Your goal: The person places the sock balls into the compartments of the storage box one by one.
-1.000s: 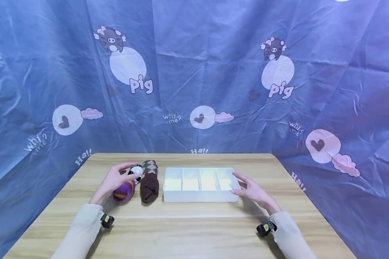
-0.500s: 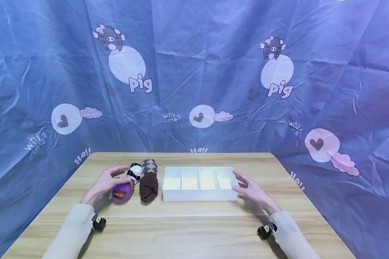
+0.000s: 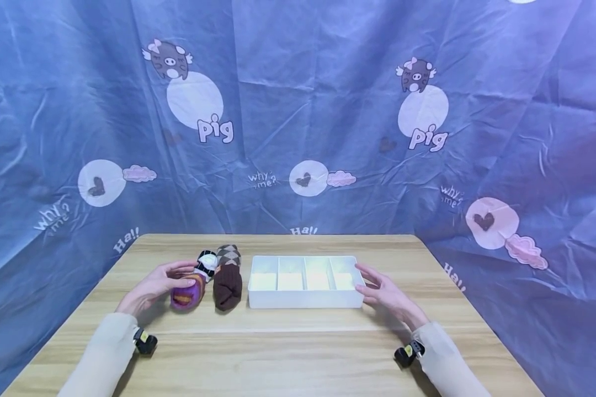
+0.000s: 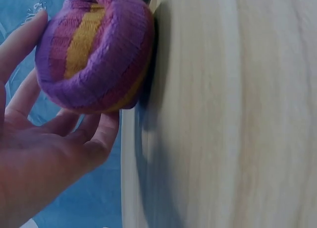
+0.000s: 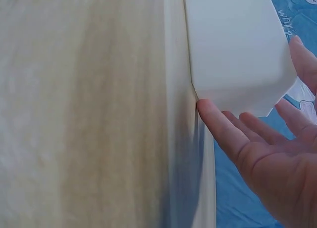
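A rolled purple sock [image 3: 187,294] with orange-yellow stripes lies on the table's left side. My left hand [image 3: 154,284] is right beside it, thumb along its near side and fingers spread loosely around it; in the left wrist view the fingertips reach the striped sock [image 4: 111,54]. Just behind is a black-and-white rolled sock [image 3: 207,264]. To their right lie a dark brown rolled sock [image 3: 227,289] and a grey argyle one [image 3: 229,255]. My right hand [image 3: 384,289] rests with extended fingers against the right end of a white box [image 3: 305,299] with several compartments.
The wooden table [image 3: 298,353] spreads in front of the box. A blue patterned curtain [image 3: 288,110] hangs behind and along both sides of the table. Each wrist carries a small black camera [image 3: 145,342].
My left hand has moved left and slightly down, from over the black-and-white sock to beside the purple striped one. The right hand stays at the box's end; socks and box keep their places.
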The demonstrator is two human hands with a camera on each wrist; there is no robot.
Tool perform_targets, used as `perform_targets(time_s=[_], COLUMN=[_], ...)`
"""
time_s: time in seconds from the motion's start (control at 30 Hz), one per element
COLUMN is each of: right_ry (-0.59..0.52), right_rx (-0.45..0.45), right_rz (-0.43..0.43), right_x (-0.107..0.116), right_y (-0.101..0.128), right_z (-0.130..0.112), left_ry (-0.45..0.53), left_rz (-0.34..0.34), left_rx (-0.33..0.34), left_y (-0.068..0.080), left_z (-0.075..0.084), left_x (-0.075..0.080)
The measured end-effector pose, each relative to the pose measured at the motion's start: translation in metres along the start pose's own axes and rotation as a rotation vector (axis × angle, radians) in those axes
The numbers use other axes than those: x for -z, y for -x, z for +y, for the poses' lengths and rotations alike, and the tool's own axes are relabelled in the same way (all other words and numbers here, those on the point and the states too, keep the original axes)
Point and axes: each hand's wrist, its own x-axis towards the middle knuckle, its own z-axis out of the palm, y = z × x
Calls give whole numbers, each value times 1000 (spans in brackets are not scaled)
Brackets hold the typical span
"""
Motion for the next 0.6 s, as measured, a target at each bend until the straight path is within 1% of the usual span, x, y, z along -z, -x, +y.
perform_targets(time_s=[0.2, 0.37, 0.5, 0.6], right_ry=[-40, -32, -40, -38], right_rx=[1, -4, -9, 0], right_rz=[-12, -13, -23, -21], right_x=[2, 2, 2, 3], right_y=[-1, 0, 1, 0], right_z=[3, 3, 3, 4], left_ry=[-46, -82, -57, -60], left_rz=[-20, -68, -105, -104], left_rx=[54, 52, 58, 51], left_y=[3, 3, 2, 1], left_z=[4, 4, 3, 3], left_x=[1, 0, -1, 0])
